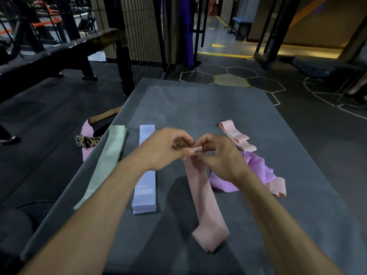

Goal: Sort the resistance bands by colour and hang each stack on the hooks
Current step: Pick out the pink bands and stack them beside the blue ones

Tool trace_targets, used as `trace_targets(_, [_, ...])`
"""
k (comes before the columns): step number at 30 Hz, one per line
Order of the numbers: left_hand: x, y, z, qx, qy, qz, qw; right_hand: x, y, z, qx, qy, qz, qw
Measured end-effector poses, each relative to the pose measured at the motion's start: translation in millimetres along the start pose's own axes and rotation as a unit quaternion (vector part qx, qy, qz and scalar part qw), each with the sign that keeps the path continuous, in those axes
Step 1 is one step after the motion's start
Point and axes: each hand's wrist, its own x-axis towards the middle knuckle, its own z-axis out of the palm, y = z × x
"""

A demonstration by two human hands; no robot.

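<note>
Pinching the far end of a peach-pink band [206, 205] between fingertips, both hands meet above the middle of the grey bench [198, 100]. The left hand [164, 147] closes its grip on the band's top edge from the left, and the right hand [220, 153] does the same from the right, fingers curled tight with only a short tab of the fabric showing between them. From that pinch the band runs toward the person, its long axis lying nearly along the bench's length and slanting slightly to the right, with the near end folded over and resting on the surface.

Left of the hands lie two finished stacks, side by side but apart. The mint-green stack [105, 165] stretches lengthwise and leans so its far end tips right, close to the bench's left edge. The lavender-blue stack [145, 193] lies straighter, its long axis pointing away from the person, partly covered by the left wrist.

Right of the hands a crumpled purple band [256, 165] sits in a loose heap, touching a folded peach band [278, 187] at its near right side. Farther back another peach band [236, 135] lies looped, angled toward the far left.

Off the bench's left edge, on the floor, rests a leopard-print belt [89, 140] with a pink lining.
</note>
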Motion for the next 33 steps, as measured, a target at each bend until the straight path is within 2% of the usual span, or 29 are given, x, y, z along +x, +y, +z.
trace_targets(4, [-1.4, 9.7, -5.5, 0.048, 0.034, 0.031, 0.998, -11.3, -10.1, -4.3, 0.128, 0.022, 0.013, 0.991])
trace_targets(6, [-2.1, 16.3, -11.0, 0.032, 0.062, 0.053, 0.996, -14.7, -10.4, -4.8, 0.211, -0.005, 0.031, 0.977])
trace_targets(8, [-2.3, 22.2, -18.7, 0.0, 0.106, 0.074, 0.992, -19.3, -6.9, -3.7, 0.246, -0.069, 0.045, 0.966])
trace_targets(12, [0.4, 26.8, -31.4, -0.007, 0.195, 0.082, 0.977, -27.8, 10.4, 4.7, 0.123, -0.167, 0.066, 0.976])
trace_targets(17, [22.8, 24.0, -51.0, 0.019, 0.275, 0.081, 0.958, -35.8, 15.7, 12.9, 0.126, -0.215, 0.088, 0.965])
trace_targets(21, [58.8, 16.2, -64.6, 0.072, 0.222, 0.033, 0.972, -45.2, 13.0, 21.3, 0.163, -0.185, 0.157, 0.956])
trace_targets(25, [93.4, -1.2, -59.5, 0.13, 0.165, -0.024, 0.977, -57.6, 18.0, 28.7, 0.096, -0.134, 0.242, 0.956])
trace_targets(30, [120.5, -40.7, -37.6, 0.151, 0.098, -0.091, 0.98, -59.7, 12.6, 37.5, 0.15, -0.108, 0.253, 0.95])
trace_targets(33, [132.3, -63.1, -23.4, 0.181, 0.073, -0.122, 0.973, -54.6, 9.2, 45.9, 0.119, -0.125, 0.231, 0.958])
